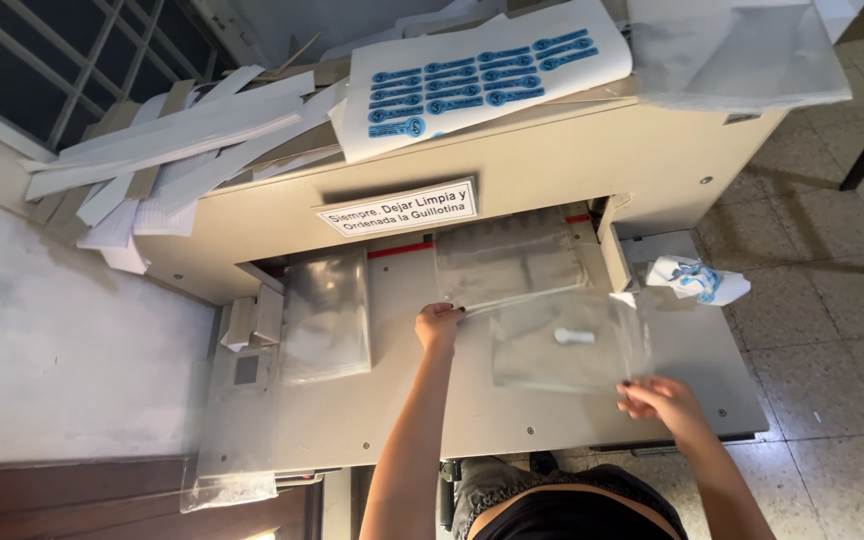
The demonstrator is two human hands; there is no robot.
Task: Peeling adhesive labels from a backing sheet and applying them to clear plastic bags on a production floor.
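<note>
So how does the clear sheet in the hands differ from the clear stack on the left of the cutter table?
The clear sheet is lifted at its corners by the left hand and right hand; the clear stack lies flat, untouched. The sheet sits right, below the blade opening; the stack sits left. Both are transparent plastic.

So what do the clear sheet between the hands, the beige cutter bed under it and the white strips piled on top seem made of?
The clear floppy sheet, pinched by the left hand and right hand, looks like thin glossy plastic film: see-through, with glare. The flat beige cutter bed seems to be painted metal, smooth, matte and screwed down. The long white strips look like matte paper offcuts, opaque and flat.
</note>
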